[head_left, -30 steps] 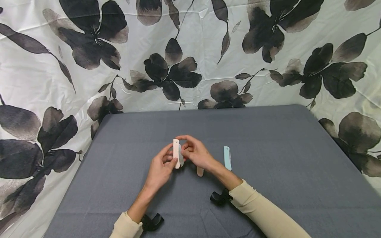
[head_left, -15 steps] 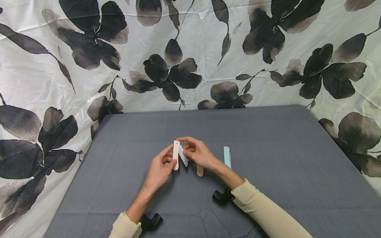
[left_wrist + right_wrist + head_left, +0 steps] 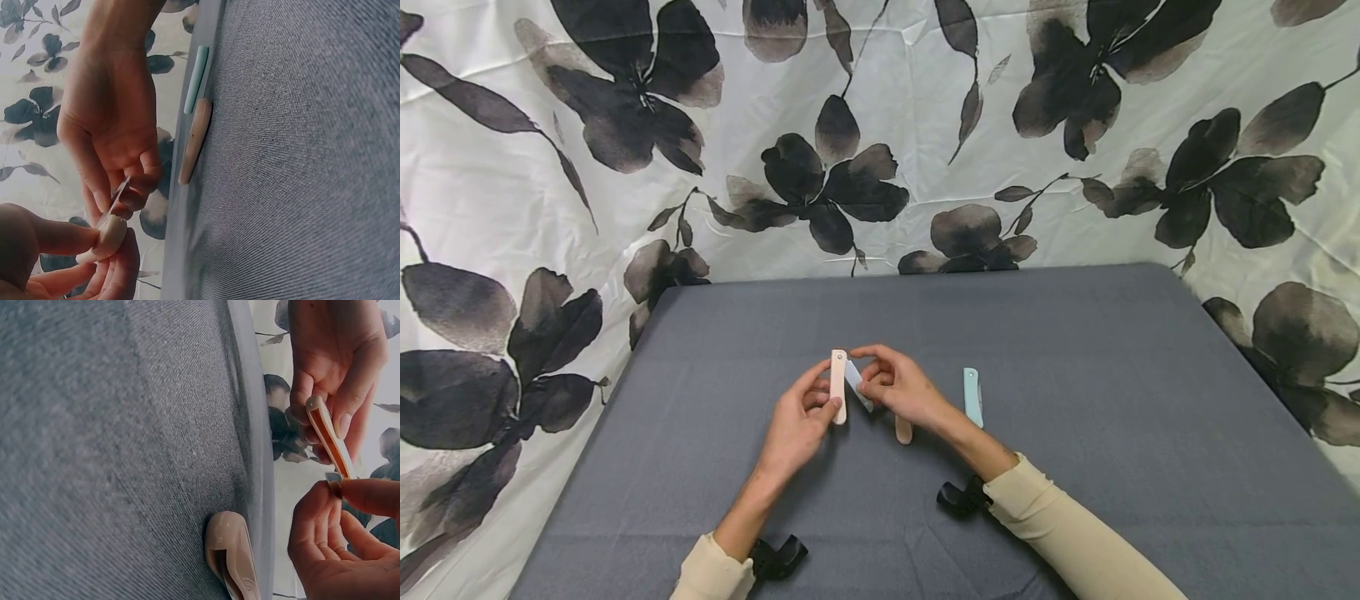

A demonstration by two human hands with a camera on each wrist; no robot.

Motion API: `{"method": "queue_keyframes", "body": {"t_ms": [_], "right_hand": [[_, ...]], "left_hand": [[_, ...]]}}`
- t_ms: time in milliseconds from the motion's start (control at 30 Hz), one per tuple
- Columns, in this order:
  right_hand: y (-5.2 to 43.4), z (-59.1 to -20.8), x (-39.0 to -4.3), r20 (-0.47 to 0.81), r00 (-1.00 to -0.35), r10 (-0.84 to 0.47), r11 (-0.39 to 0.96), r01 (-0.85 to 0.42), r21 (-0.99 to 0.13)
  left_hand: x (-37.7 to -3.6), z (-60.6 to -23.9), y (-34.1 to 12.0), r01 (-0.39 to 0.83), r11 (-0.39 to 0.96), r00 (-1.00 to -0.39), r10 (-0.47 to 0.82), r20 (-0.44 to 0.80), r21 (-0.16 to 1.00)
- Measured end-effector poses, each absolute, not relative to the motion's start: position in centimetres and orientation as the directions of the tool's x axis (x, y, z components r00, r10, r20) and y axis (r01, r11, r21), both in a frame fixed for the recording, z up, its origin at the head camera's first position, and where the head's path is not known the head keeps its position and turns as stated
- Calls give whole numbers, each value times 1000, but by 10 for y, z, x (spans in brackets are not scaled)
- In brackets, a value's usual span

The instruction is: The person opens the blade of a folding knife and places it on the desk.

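Observation:
A pale pink folding knife (image 3: 838, 387) stands nearly upright above the table, its handle gripped between the thumb and fingers of my left hand (image 3: 796, 432). Its short silvery blade (image 3: 856, 385) is swung partly out of the handle, at an acute angle, with the tip pointing down and right. My right hand (image 3: 910, 392) pinches that blade between thumb and fingers. In the right wrist view an orange-toned slot runs along the handle (image 3: 328, 437). On the cloth, a tan folding knife (image 3: 196, 140) lies below the right hand, partly hidden by it in the head view.
A light blue folding knife (image 3: 972, 397) lies on the grey cloth-covered table (image 3: 1075, 375), right of the right forearm. Behind the table hangs a white curtain (image 3: 940, 175) with dark flowers. Black wrist mounts (image 3: 781, 558) sit at both sleeves.
The blade has swung away from the handle, where it lay close alongside one second ago. My left hand has shifted slightly left with the handle. The knives on the table have not moved.

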State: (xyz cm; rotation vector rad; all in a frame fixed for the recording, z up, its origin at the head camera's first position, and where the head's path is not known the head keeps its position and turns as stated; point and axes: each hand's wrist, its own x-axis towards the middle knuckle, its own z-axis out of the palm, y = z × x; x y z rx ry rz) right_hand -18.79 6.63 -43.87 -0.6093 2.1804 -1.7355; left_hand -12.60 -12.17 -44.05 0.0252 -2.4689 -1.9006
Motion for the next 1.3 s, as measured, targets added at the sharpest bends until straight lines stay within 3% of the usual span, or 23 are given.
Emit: {"method": "queue_keyframes", "body": {"t_ms": [1300], "right_hand": [[81, -448, -190, 122, -873, -472, 210, -246, -946]], "left_hand": [[-120, -449, -126, 32, 311, -999, -3, 35, 950]]}}
